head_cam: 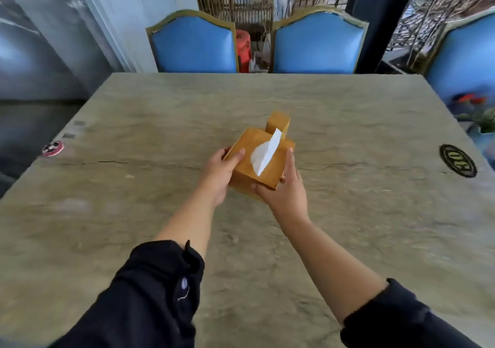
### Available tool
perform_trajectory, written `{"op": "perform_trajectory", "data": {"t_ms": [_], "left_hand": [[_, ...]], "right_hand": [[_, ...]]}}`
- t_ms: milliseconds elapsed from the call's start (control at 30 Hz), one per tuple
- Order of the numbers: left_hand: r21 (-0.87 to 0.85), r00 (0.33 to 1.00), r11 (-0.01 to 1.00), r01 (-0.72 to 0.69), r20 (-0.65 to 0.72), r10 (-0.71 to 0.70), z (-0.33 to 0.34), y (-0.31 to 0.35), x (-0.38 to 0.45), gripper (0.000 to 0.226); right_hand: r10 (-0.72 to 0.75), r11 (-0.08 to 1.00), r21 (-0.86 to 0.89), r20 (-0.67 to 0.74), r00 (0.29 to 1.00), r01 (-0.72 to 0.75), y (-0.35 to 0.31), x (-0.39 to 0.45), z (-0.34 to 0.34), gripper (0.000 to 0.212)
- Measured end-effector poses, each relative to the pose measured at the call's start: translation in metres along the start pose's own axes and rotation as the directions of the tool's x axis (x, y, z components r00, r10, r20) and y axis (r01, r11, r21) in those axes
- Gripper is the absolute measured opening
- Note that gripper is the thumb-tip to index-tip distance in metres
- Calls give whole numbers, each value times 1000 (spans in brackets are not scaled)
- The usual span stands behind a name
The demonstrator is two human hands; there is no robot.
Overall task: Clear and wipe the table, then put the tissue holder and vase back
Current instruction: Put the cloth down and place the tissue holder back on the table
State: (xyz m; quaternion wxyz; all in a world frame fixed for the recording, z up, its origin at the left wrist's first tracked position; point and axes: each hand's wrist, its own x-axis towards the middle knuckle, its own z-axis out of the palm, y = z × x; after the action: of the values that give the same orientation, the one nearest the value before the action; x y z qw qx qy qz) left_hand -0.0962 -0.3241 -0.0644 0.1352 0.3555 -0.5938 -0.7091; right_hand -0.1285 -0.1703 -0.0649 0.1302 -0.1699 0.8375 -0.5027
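Near the frame's centre, above the table [134, 213], I am gripping the wooden tissue holder [261, 160] between left hand [218, 170] and right hand [288, 189], tissue [265, 152] pointing upper right.

"30" on black table badge [458, 161]
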Motion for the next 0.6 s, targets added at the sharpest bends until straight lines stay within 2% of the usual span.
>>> {"op": "perform_trajectory", "data": {"t_ms": [100,200,233,367,533,600], "left_hand": [[38,1000,999,12,8,-12,-17,3,27,53],[54,1000,998,21,21,-22,-29,5,52,70],[54,999,998,17,27,-19,-32,5,60,69],[37,998,999,25,62,-27,-41,8,86,39],[47,994,997,57,86,-60,-52,8,100,26],[59,995,997,52,79,-56,-53,9,102,28]], "right_hand": [[29,999,31,-65,997,-27,-5,9,30,107],[45,998,45,-110,993,-40,-9,18,53,104],[49,998,50,-121,991,-44,-11,21,59,104],[63,997,59,-144,988,-55,-14,29,78,102],[33,999,31,-134,990,-29,-12,30,92,101],[4,1000,11,-112,994,-2,-10,27,93,105]]}}
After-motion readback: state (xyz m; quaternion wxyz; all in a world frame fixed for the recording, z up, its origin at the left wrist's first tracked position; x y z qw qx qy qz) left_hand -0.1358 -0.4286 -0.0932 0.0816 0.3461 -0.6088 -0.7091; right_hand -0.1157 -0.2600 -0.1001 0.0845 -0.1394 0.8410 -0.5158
